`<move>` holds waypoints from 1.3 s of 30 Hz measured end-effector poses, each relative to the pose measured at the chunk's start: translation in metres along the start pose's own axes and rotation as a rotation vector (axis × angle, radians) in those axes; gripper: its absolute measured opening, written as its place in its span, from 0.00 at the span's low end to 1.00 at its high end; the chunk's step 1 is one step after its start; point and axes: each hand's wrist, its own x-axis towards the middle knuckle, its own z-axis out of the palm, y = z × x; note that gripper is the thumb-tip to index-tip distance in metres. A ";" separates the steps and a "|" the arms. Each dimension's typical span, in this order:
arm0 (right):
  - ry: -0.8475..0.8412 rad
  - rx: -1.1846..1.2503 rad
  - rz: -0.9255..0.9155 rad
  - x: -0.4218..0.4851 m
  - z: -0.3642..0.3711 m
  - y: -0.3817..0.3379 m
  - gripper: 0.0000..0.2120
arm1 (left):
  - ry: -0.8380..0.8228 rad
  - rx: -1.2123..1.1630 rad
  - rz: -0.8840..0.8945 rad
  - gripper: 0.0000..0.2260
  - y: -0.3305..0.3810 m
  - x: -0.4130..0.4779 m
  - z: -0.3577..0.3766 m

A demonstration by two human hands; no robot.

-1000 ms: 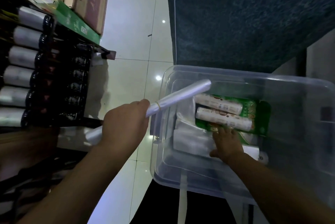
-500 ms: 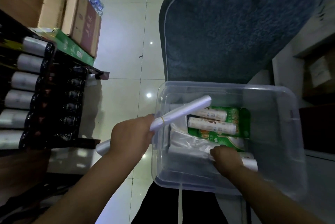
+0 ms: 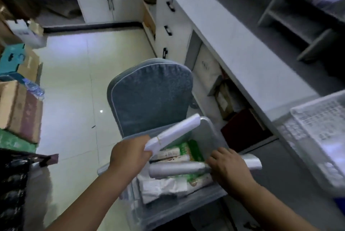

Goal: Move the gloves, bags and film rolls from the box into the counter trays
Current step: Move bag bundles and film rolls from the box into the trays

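Rolls held one per hand over the clear box.

The left hand is curled around a white roll bound with a rubber band. This roll projects up and to the right beyond the fingers, and its other end shows below the wrist. The right hand is wrapped around a silvery roll, which extends leftward from the grip across the box interior; a short end protrudes on the far side of the knuckles (blurred). Beneath both grips, the box contains a green pack of paper-wrapped rolls and crumpled white bags. Beyond the grips stands the blue cushioned chair back. To the right of the right hand, a white mesh tray sits on the grey counter.
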 end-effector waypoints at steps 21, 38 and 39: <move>0.365 -0.116 0.908 -0.266 -0.101 0.207 0.13 | 0.008 -0.368 0.492 0.09 0.305 0.050 -0.003; 0.360 -0.006 0.641 -0.365 -0.049 0.390 0.16 | -0.210 0.012 0.503 0.10 0.573 0.133 0.125; 0.350 0.001 0.625 -0.365 -0.048 0.395 0.17 | -0.189 0.028 0.472 0.11 0.570 0.135 0.132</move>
